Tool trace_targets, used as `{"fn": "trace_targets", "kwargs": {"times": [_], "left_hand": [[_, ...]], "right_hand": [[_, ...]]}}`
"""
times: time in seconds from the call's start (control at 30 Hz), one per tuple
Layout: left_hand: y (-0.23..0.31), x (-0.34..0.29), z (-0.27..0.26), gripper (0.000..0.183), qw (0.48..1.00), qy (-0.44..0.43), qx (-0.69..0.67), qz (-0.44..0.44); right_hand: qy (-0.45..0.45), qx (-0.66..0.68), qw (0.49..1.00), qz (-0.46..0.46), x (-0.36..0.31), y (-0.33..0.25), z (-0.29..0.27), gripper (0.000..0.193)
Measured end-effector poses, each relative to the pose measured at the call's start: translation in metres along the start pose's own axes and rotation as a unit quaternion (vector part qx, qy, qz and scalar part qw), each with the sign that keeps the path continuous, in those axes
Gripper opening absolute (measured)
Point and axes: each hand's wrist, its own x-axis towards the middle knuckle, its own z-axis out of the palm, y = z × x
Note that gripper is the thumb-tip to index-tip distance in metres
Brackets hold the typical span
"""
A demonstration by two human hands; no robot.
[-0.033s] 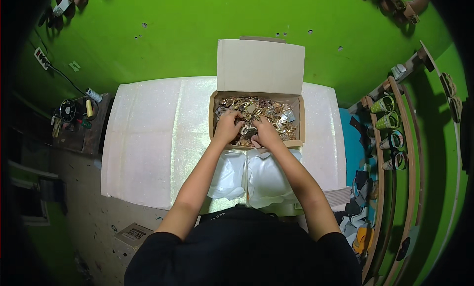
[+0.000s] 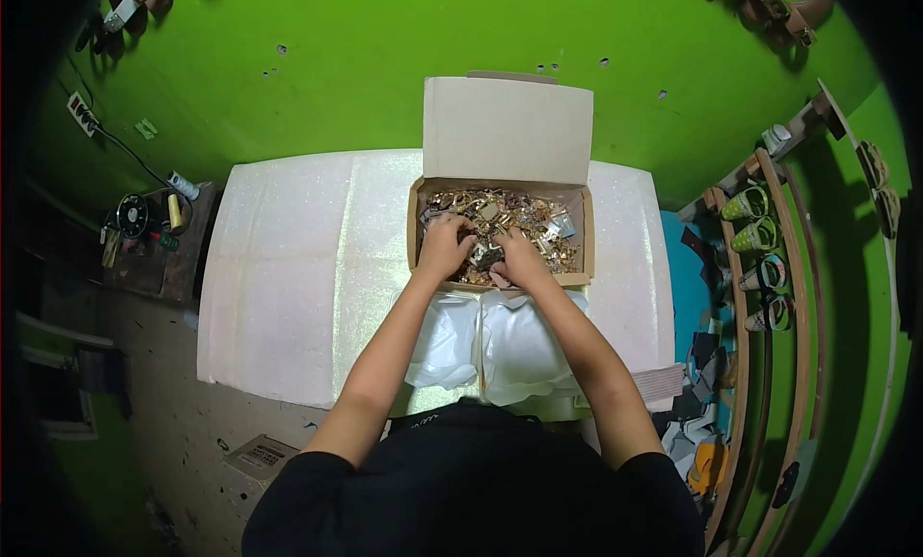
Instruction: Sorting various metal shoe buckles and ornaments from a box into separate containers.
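Note:
A cardboard box stands with its lid raised, holding a heap of small gold and silver metal fittings, buckle-like in part. My left hand reaches into its left side, fingers bent over the pieces and thumb held apart from them. To the right of it, my right hand rests in the near part of the heap, with a gap between thumb and forefinger. Dark and silvery pieces lie between the two hands. Some fingertips are hidden among the fittings; I make out nothing clearly gripped.
Two white plastic-lined containers sit between the box and my body, under my forearms. A pale sheet covers the table. On the right stands a wooden rack with sandals; a small dark table with spools is at left.

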Motion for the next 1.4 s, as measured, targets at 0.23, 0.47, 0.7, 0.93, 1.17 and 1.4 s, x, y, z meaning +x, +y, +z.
{"fn": "trace_targets", "kwargs": {"times": [0.23,0.47,0.7,0.93,1.17,1.4], "left_hand": [[-0.004,-0.004,0.011,0.035,0.976,-0.197,-0.017,-0.086],[0.003,-0.001,0.015,0.045,0.963,-0.243,0.105,-0.052],[-0.001,-0.002,0.005,0.02,0.964,-0.253,-0.029,-0.08],[-0.007,0.003,0.0,0.021,0.968,-0.12,-0.195,-0.098],[0.005,0.008,-0.013,0.014,0.778,-0.113,-0.559,-0.262],[0.022,0.0,-0.002,0.03,0.722,-0.111,-0.592,-0.34]], "right_hand": [[-0.015,0.023,1.0,0.014,-0.002,-0.005,0.004,0.051],[-0.003,0.099,0.995,-0.025,0.005,0.018,0.011,0.045],[-0.06,0.4,0.907,0.116,0.003,0.023,-0.006,0.023],[-0.012,0.496,0.858,0.136,0.007,0.017,-0.032,0.023],[-0.056,0.414,0.9,0.126,0.007,0.0,-0.074,0.022],[0.002,0.476,0.865,0.161,0.001,0.011,-0.039,0.021]]}}
